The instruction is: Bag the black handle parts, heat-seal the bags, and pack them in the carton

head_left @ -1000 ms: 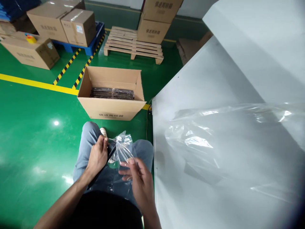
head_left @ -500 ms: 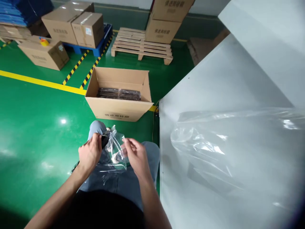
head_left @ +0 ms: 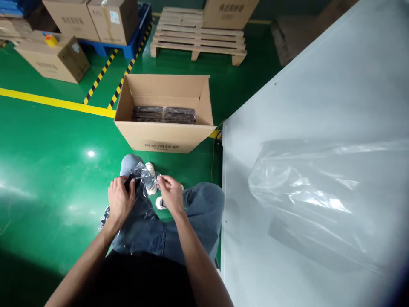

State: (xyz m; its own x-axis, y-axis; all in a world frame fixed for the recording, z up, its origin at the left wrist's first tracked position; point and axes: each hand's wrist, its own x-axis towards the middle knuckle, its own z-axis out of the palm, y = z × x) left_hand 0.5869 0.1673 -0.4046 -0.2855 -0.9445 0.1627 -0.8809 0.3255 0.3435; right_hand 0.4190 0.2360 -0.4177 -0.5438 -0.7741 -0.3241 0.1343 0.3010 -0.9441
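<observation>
Lower centre of the frame, over our lap: our left hand (head_left: pixel 119 201) is closed on a slim dark item (head_left: pixel 130 183) in the clear plastic bag (head_left: pixel 144 175). Our right hand (head_left: pixel 170 194), lower 1 s ago, now pinches the bag's mouth level with it, so bagging looks nearly done.

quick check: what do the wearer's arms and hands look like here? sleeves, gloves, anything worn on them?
Both forearms are bare up to the bottom edge of the picture, with no sleeves showing. The left hand and right hand wear no gloves. No watch, ring or wristband can be made out on either. Below them, a black top and blue jeans show.
</observation>
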